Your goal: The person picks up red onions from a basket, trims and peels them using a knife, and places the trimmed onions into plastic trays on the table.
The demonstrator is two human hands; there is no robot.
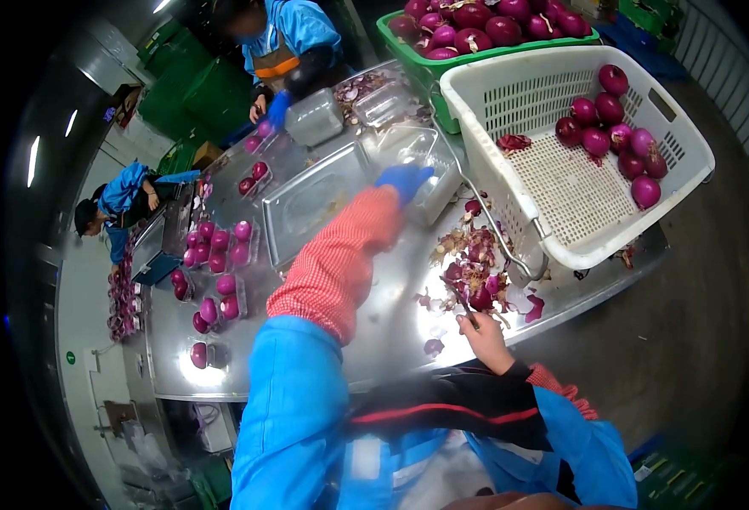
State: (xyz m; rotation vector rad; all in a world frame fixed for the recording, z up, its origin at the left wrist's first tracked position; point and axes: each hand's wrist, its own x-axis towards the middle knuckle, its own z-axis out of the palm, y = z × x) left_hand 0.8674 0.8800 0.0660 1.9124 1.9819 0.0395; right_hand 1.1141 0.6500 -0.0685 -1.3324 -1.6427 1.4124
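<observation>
My left hand (pixel 404 181), in a blue glove, is stretched forward over a stack of clear plastic trays (pixel 435 194). Motion smears its fingers, so whether they touch or grip a tray is unclear. Near the table's front edge, my bare right hand (pixel 486 342) is closed around a small knife (pixel 462 304). The blade points away from me, over a pile of onion skins and scraps (pixel 476 263). Left of my outstretched arm lies a large shallow rectangular tray (pixel 276 223). Red onions (pixel 218 240) sit in several clear trays on the table's left side.
A white basket (pixel 510 183) with peeled red onions (pixel 595 140) stands at right. Behind it, a green crate (pixel 451 66) is heaped with onions. Across the metal table (pixel 383 297), a person in blue (pixel 302 34) works; another person (pixel 128 200) is farther left.
</observation>
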